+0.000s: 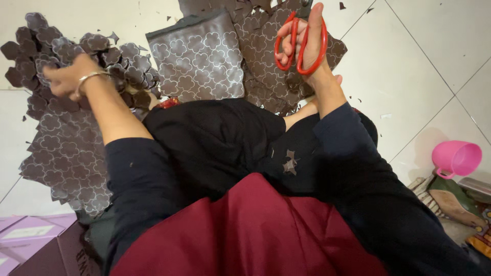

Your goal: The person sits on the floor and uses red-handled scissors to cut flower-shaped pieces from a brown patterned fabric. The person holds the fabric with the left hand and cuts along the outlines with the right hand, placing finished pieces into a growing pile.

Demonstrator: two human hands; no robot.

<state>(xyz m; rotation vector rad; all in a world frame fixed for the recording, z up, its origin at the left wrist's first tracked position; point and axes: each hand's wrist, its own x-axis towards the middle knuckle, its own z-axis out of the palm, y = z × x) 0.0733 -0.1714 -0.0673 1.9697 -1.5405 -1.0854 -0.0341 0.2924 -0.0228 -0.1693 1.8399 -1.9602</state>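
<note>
Red-handled scissors (300, 45) sit in your right hand (306, 38), raised above the brown sheets on the white tiled floor (409, 66); your fingers are curled through the loops and closed round the handles, index finger pointing up. The blades are hidden behind the hand. Your left hand (69, 79), with a thin metal bangle (89, 79) at the wrist, reaches out to the pile of dark brown flower-shaped cut-outs (76, 51) at the far left and rests on it; it is blurred, so you cannot tell how far its fingers are closed or whether it grips a piece. Between your hands lies a brown sheet printed with pale flower outlines (197, 56), flat on the floor. A pink plastic cup (456, 158) lies on its side at the right edge, well apart.
</note>
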